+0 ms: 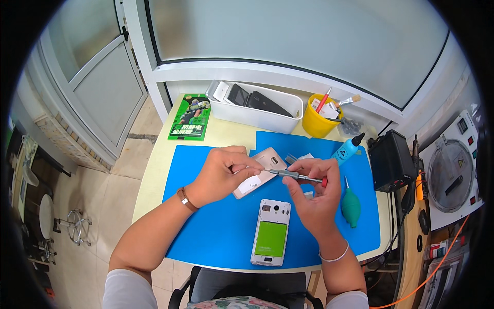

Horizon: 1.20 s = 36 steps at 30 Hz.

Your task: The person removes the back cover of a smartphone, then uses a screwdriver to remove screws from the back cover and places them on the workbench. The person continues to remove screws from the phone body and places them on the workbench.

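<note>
Above the blue mat (206, 226) I hold a slim grey precision screwdriver (290, 174) with a red end, lying nearly level. My right hand (318, 195) is closed round its shaft with the fingers curled. At the other end, my left hand (218, 172) pinches the screwdriver's tip between thumb and forefinger; any tiny part there is too small to make out. Below the hands a white phone (263, 215) lies with its back off and a green battery (271, 238) showing. A pinkish-gold phone back cover (268, 157) rests behind it, partly hidden by my left hand.
A teal blower bulb (350, 207) and a blue bottle (346, 150) with a black nozzle are at the right. Along the back stand a white bin (252, 114) of phones, a yellow cup (315, 125) of tools and a green packet (189, 118). A black box (392, 159) stands far right.
</note>
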Motion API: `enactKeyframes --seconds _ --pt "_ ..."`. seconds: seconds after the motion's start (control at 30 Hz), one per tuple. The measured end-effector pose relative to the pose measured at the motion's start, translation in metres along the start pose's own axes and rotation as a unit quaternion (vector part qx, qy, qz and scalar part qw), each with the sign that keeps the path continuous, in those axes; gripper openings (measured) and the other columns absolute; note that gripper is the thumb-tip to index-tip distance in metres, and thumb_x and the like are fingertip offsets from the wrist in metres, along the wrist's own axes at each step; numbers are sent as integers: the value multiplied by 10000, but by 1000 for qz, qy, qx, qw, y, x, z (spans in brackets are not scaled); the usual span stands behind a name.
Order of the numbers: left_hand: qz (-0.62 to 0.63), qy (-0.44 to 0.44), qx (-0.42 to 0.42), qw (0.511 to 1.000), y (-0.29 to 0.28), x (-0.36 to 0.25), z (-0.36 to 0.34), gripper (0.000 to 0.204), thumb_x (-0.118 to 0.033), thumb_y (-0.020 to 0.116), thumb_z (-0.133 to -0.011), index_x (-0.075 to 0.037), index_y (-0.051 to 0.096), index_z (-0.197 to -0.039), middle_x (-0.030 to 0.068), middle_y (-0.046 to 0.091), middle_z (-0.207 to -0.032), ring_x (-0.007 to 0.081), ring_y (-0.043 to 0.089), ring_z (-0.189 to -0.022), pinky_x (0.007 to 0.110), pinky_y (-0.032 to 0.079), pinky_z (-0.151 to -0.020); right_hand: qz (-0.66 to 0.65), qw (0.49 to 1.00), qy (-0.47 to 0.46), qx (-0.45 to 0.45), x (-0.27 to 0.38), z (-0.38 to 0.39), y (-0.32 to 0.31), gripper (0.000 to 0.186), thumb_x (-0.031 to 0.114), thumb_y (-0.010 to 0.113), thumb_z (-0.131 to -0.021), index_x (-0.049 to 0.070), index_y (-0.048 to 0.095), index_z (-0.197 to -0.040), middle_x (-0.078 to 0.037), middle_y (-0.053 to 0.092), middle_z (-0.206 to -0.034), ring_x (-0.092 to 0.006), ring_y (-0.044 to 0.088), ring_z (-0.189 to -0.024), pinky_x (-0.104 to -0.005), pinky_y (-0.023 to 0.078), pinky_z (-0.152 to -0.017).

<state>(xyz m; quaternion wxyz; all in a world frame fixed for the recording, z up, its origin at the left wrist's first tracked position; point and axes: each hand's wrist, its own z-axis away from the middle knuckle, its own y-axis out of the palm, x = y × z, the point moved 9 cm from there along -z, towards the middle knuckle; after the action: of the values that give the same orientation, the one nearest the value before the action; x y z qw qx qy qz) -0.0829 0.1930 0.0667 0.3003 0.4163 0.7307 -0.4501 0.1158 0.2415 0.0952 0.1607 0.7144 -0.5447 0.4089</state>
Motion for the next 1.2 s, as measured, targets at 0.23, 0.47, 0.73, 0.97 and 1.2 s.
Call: enactKeyframes --seconds 0.23,0.47,0.73,0.97,1.2 --pt "5 -10 6 1000 1 3 -1 214 -18 850 -861 -104 858 -1057 -37 489 -660 59 432 -624 246 373 -566 -23 999 28 17 -4 0 0 404 25 790 -955 87 393 -996 -211 706 -1067 -219 766 -914 -309 657 -791" --pt "13 -36 19 999 2 3 -2 238 -24 854 -863 -117 856 -1082 -44 454 -663 57 403 -625 247 355 -566 -32 999 31 11 -1 -1 -1 411 27 779 -965 94 374 -972 -216 706 -1057 -215 763 -889 -306 655 -785" --pt "-16 -19 34 999 4 5 -1 205 -46 865 -859 -113 856 -1052 -37 452 -653 69 392 -614 260 349 -554 -38 999 36 -4 -1 -1 -4 421 10 784 -957 97 371 -961 -209 704 -1050 -188 742 -902 -312 658 -785" --pt "-75 -3 115 990 22 7 0 169 -191 892 -840 -123 857 -991 28 614 -682 163 470 -575 332 398 -551 -52 997 34 -38 -4 -8 -17 393 0 784 -952 87 401 -929 -204 720 -1048 -187 754 -838 -285 637 -733" --pt "-147 39 200 968 47 5 9 259 -292 899 -828 -136 846 -1029 22 660 -743 182 617 -636 338 468 -569 -112 990 85 -19 -1 -4 -27 394 -23 773 -947 89 396 -927 -197 721 -1027 -180 749 -862 -290 651 -749"
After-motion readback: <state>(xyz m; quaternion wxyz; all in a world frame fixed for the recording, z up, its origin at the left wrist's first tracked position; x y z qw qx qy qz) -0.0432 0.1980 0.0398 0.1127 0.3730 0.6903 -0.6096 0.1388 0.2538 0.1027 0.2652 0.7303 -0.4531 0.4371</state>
